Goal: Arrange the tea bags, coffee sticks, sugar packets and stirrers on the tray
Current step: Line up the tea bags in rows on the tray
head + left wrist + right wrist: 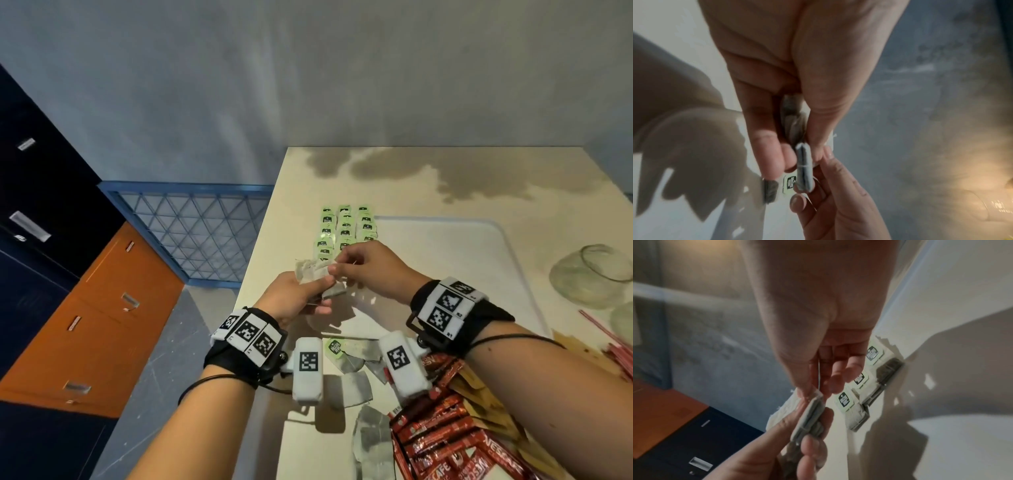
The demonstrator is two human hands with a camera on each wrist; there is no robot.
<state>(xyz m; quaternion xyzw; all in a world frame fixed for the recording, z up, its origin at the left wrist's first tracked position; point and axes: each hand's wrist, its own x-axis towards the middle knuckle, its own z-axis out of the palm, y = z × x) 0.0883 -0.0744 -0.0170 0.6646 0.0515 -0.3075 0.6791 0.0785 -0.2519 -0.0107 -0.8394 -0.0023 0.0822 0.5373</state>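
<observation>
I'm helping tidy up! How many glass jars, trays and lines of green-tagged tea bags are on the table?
Clear round glass jars: 2 (one is cut off at the picture's edge)
Flat white plastic tray: 1
Lines of green-tagged paper tea bags: 3
Total: 6

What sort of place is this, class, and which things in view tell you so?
Probably an office or workroom, not a home kitchen: orange and dark blue filing-style drawers beside a pale table against a bare grey wall, with bulk coffee sticks.
</observation>
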